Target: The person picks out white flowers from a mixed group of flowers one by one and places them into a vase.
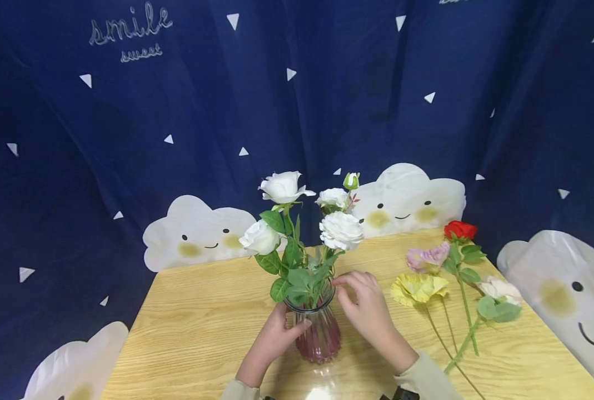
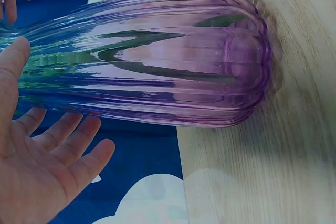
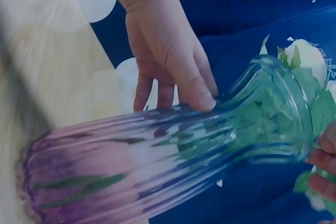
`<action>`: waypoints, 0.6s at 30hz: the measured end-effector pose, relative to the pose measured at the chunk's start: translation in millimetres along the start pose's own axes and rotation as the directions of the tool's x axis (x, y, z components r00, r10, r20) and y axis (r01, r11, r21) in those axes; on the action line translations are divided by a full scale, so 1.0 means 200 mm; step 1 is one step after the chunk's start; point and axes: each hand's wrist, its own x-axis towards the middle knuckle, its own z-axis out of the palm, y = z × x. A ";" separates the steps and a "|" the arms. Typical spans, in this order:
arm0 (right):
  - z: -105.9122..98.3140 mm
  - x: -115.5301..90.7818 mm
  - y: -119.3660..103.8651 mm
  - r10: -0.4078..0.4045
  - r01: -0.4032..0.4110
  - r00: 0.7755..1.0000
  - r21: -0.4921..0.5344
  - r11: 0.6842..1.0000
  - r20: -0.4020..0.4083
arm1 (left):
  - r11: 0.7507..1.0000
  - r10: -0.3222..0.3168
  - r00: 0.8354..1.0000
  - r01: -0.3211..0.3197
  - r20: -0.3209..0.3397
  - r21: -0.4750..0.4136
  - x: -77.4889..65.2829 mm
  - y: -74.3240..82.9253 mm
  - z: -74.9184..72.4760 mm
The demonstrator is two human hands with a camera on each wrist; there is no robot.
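A ribbed glass vase (image 1: 319,333), clear at the top and pink-purple lower down, stands upright on the table. My left hand (image 1: 276,336) holds its left side, thumb across the front and the other fingers (image 2: 79,140) behind. My right hand (image 1: 369,303) is at the right of the rim, its fingertips (image 3: 315,161) right at the glass edge and leaves. Several white flowers (image 1: 342,230) with green leaves (image 1: 300,280) rise out of the vase. Through the glass, cut green stems (image 2: 152,72) show inside.
On the right of the wooden table (image 1: 191,333) lie a red rose (image 1: 459,229), a lilac flower (image 1: 428,258), a yellow flower (image 1: 419,289) and a pale rose (image 1: 499,289), their stems crossing. A dark blue curtain (image 1: 201,111) with cloud faces hangs behind the table.
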 end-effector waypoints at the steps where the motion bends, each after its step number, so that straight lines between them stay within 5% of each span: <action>1: 0.00 -0.01 0.01 -0.040 0.040 0.999 -0.009 0.999 -0.016 | 1.000 -0.006 1.000 0.006 -0.003 0.007 0.00 0.00 0.00; 8: 0.03 -0.16 0.10 -0.339 0.338 0.941 -0.017 0.941 -0.015 | 1.000 -0.020 1.000 0.019 -0.018 -0.007 -0.02 0.00 0.00; 18: 0.07 -0.38 0.24 -0.443 0.460 0.876 -0.054 0.886 0.191 | 1.000 -0.021 0.999 0.021 -0.034 -0.007 -0.01 0.02 0.01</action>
